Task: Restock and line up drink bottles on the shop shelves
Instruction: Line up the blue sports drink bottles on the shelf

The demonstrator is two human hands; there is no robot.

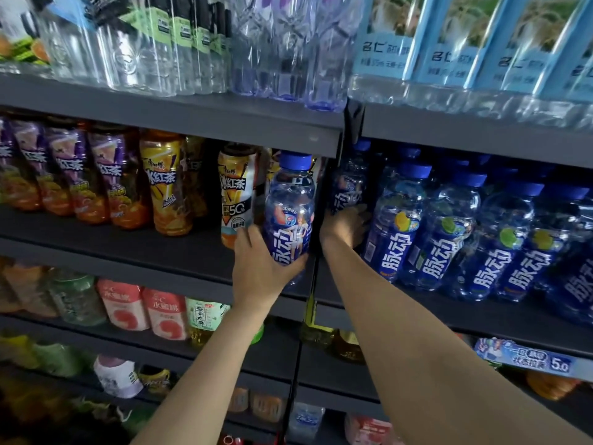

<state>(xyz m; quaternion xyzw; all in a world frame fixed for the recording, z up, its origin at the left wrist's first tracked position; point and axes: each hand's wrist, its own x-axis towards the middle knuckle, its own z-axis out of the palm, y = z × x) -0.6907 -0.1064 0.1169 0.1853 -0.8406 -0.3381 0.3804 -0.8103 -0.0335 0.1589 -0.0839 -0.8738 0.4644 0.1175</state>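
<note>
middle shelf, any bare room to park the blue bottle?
Bare strip on the left bay shelf, in front of the iced tea bottles, left of the left hand gripping the blue bottle. Right bay is crowded with blue-capped bottles; right hand wedged in.

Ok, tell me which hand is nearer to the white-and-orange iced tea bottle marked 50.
Left. The left hand grips a blue-capped bottle right beside the iced tea bottle, almost touching it. The right hand is further right, past the shelf divider, on another blue bottle.
</note>
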